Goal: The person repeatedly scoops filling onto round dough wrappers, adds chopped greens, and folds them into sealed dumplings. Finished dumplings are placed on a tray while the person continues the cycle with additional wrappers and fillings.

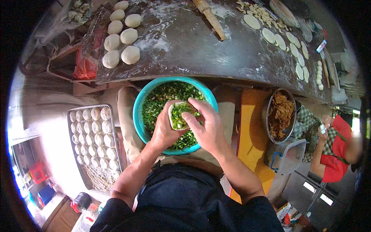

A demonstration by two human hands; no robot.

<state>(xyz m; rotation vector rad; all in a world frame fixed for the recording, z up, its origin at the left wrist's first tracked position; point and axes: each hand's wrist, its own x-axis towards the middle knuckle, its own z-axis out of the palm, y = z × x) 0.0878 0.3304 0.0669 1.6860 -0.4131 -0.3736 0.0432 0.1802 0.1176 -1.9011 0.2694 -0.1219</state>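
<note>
Cupped in my left hand (163, 129) is a round dough wrapper (171, 120), its pale edge curving up around a heap of chopped green onion (178, 113). My right hand (207, 127) reaches over it from the other side, with the thumb on the green onion and the fingers bent around the far side. Whether the right fingers grip the wrapper's edge cannot be made out. Both hands are above a turquoise plastic basket (139, 127) on my lap, which holds more chopped green onion (156, 98).
A floured worktable (185, 55) carries dough balls (130, 54), a rolling pin (213, 21) and flattened dough rounds (269, 35). Left stands a metal tray (118, 145) of filled buns (89, 139). A bowl of brown filling (281, 113) is at right, near a person in red (337, 162).
</note>
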